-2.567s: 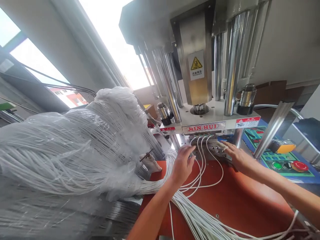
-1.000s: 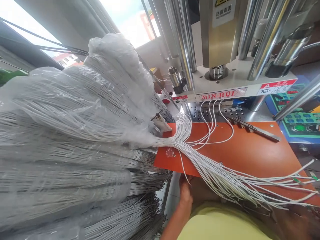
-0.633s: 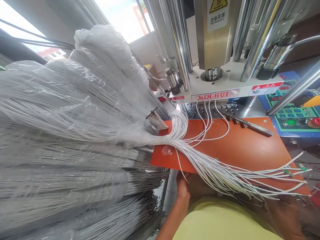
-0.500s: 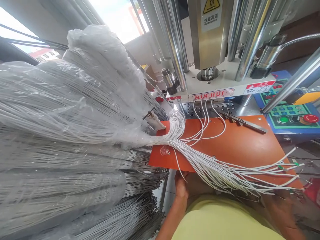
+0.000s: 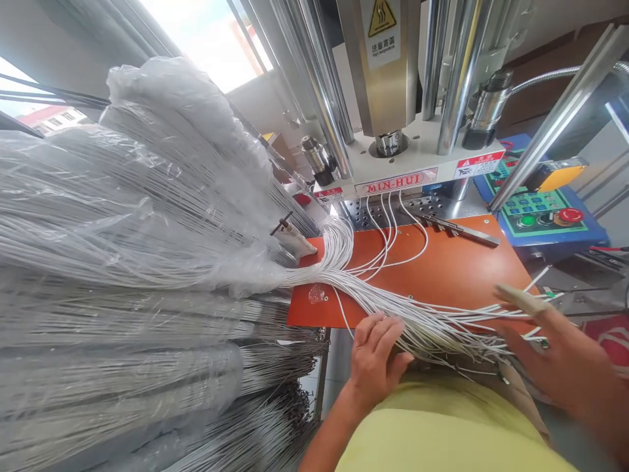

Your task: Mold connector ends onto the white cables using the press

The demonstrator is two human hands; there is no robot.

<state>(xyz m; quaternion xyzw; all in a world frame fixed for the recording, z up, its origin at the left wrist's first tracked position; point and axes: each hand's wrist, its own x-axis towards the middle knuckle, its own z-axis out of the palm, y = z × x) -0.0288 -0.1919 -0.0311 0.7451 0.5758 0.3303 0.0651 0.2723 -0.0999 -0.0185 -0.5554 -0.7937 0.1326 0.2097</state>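
While left hand (image 5: 374, 360) curls fingers loosely beside white cables (image 5: 422, 316), right hand (image 5: 570, 360) spreads blurred fingers.

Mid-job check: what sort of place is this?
Probably a factory workshop: there's a large press with a high-temperature warning, a control box beside it, and big plastic-wrapped cable bundles.

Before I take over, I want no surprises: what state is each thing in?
Left hand: loosely curled, thumb apart
Right hand: open, blurred
White cable bundle: draped across orange board
Metal bar: lying on board
Upper wire bundles: plastic-wrapped
Press plate: above perforated base
Red button: unclear whether pressed
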